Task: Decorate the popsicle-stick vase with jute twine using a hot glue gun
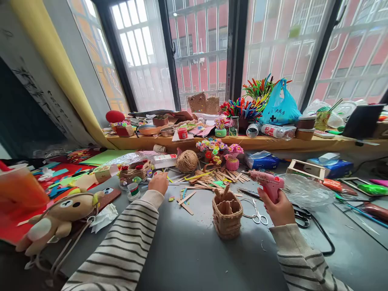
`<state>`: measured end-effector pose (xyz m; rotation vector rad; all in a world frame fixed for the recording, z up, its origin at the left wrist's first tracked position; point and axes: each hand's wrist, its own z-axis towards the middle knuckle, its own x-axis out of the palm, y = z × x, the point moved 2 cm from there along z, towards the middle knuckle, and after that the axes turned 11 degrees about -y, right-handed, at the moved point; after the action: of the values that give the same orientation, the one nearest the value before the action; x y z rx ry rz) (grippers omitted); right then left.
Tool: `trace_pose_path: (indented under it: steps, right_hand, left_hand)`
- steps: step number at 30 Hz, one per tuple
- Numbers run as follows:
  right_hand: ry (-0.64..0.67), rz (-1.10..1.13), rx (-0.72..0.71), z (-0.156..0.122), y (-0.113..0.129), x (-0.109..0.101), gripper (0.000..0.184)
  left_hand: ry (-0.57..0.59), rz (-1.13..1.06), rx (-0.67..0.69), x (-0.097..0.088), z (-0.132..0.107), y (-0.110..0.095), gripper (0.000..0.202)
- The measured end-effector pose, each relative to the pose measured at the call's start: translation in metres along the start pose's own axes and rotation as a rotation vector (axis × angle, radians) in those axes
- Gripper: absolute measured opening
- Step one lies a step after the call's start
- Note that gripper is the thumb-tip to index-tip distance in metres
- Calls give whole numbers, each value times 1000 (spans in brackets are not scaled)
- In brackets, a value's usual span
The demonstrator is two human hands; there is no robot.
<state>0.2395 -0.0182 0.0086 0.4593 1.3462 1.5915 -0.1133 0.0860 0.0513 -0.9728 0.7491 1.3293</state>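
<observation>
Right grip (pixel 280 209) wraps a glue gun (pixel 272 186); left grip (pixel 158 184), closure unclear; bare tabletop (pixel 184 250) flanks the basket (pixel 227 224).

The place looks like a craft workroom: a grey bench (pixel 182 258) strewn with wooden sticks (pixel 209 178), a ball of twine (pixel 187 161) and scissors (pixel 257 211), a pink glue gun (pixel 271 185) above it, and bright pipe cleaners (pixel 244 109) crowding the ledge (pixel 145 142) below tall, barred windows (pixel 200 52).
</observation>
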Motion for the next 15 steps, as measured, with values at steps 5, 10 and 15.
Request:
trace_pose_path:
  steps: [5, 10, 15]
  right_hand:
    - [117, 187, 189, 8, -11, 7, 41]
    - [193, 347, 264, 14, -18, 15, 39]
    - [217, 449, 303, 10, -14, 16, 43]
  left_hand:
    - [105, 234, 42, 10, 10, 11, 32]
    - [145, 347, 99, 13, 11, 10, 32]
    - [143, 390, 140, 16, 15, 11, 32]
